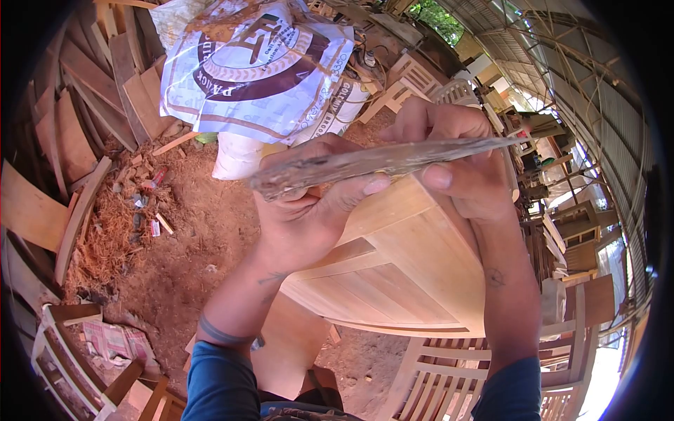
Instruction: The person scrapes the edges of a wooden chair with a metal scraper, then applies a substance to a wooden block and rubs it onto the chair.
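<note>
rough stick is pinched above the wooden panel, thick end by left hand, thinner end by right hand; probably light, stiff, tip easily snapped; best gripped mid-length tbh

Blue sleeves, dark tattooed forearm markings.

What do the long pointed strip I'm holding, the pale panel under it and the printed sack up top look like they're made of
The pointed strip looks like rough wood or bark, unfinished: grey-brown and streaked, though another fibrous material is possible. The pale panel seems bare, smoothed wood, with visible boards and joints. The printed sack is probably plastic, judging by its sheen and creases.
</note>
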Tool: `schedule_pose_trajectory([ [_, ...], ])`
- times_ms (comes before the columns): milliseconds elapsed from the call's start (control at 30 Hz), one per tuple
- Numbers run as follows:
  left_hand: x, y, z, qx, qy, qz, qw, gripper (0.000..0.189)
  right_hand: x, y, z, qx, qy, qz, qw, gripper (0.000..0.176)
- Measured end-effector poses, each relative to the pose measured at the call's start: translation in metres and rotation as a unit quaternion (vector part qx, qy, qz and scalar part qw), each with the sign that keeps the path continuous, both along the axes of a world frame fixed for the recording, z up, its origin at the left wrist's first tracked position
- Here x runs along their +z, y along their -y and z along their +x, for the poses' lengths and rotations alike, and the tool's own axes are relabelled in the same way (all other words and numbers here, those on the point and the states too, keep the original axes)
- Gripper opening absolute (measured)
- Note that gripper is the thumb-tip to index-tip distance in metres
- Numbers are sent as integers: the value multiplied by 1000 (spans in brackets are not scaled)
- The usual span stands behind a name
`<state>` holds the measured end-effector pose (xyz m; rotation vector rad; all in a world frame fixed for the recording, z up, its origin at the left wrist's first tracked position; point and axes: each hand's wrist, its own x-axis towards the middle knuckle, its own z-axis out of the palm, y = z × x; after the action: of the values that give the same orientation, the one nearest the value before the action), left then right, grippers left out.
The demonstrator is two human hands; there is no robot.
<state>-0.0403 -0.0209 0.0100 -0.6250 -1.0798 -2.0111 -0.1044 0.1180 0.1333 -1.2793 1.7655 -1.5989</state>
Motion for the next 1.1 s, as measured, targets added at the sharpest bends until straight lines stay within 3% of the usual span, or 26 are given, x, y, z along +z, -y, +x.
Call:
schedule_pose_trajectory([
  [67, -4, 2, 0, 6, 8, -32, 999, 27, 3, 6, 12, -80, -17, 48, 995, 29],
  [233, 0, -3, 7, -26, 39, 49, 998, 31, 2, -1, 11, -83, 74, 29, 993, 25],
  [333, -2, -2, 7, 8, 36, 31, 999, 32, -1, 2, 14, -75, 91, -15, 993, 30],
  [500, 4, -1, 10, -36, 38, 47, 998, 35, 0, -2, 13, -50, 127, -51, 989, 31],
  [767, 3, 0, 8, -56, 44, 34, 997, 35, -2, 0, 9, -58, 95, -33, 993, 33],
  [967, -1, 1, 8, -57, 51, 44, 996, 37, -1, 1, 12, -134, 94, 28, 986, 27],
  [1100, 2, 5, 14, -21, 66, 5, 998, 37, 1, 7, 16, -118, 101, 18, 988, 20],
])
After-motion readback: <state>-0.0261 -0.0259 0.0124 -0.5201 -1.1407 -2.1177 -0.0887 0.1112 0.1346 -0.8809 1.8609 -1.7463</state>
